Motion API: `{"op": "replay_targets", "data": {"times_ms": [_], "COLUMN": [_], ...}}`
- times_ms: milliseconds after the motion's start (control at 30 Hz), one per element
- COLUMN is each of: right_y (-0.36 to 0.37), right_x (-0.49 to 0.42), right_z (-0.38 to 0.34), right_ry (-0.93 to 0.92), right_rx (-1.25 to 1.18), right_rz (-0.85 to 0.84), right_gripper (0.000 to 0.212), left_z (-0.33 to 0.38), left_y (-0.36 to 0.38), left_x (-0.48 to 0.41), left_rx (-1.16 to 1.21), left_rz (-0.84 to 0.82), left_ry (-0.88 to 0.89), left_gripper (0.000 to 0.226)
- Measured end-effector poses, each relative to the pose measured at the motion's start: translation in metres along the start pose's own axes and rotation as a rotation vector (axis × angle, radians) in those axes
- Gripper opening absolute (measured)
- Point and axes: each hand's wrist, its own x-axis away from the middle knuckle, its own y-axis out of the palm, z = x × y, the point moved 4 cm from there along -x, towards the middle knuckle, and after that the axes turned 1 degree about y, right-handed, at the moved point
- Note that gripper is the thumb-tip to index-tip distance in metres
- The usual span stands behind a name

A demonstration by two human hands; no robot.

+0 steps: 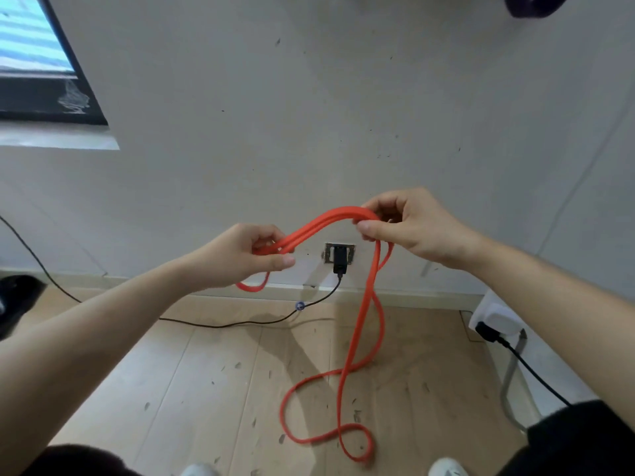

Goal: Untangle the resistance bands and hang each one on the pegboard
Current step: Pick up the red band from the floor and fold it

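**Orange resistance band held between two hands**

At centre frame, the left hand [247, 255] pinches a bundle of strands of the orange resistance band [357, 341], a short loop drooping below it. The flat, matte strands arch rightward to the right hand [409, 228], closed around them. From there long loops hang to the wooden floor [192, 383], crossing in a figure-eight at lower centre.

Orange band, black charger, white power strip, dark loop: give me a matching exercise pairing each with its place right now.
Things:
1. orange band
2. black charger
3. white power strip
4. dark loop

Places:
A. top right, on the wall
B. floor at right, by the wall
C. in the wall socket
D. held in both hands, trailing to the floor

Pairs: 1-D, 2-C, 3-B, 4-A
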Motion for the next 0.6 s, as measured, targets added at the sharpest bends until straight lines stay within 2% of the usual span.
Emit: {"op": "replay_targets", "data": {"times_ms": [67, 200, 367, 467, 600], "right_y": [0.005, 0.015, 0.025, 0.032, 0.044], "right_x": [0.002, 0.003, 0.006, 0.005, 0.004], "right_z": [-0.004, -0.009, -0.008, 0.001, 0.023], "right_ry": [-0.024, -0.054, -0.077, -0.001, 0.121], "right_rx": [0.021, 0.102, 0.183, 0.1, 0.059], "right_rz": [-0.022, -0.091, -0.164, -0.215, -0.297], "right_gripper": [0.009, 0.008, 0.009, 0.013, 0.013], "left_z": [0.01, 0.035, 0.056, 0.06, 0.062], "left_y": [0.007, 0.022, 0.032, 0.03, 0.012], "left_x": [-0.001, -0.005, -0.006, -0.006, -0.006], "left_rx": [0.084, 0.284, 0.228, 0.181, 0.222], "left_rz": [-0.024, -0.022, 0.018, 0.084, 0.257], "left_ry": [0.019, 0.075, 0.148, 0.197, 0.232], "left_gripper": [0.03, 0.021, 0.021, 0.018, 0.015]}}
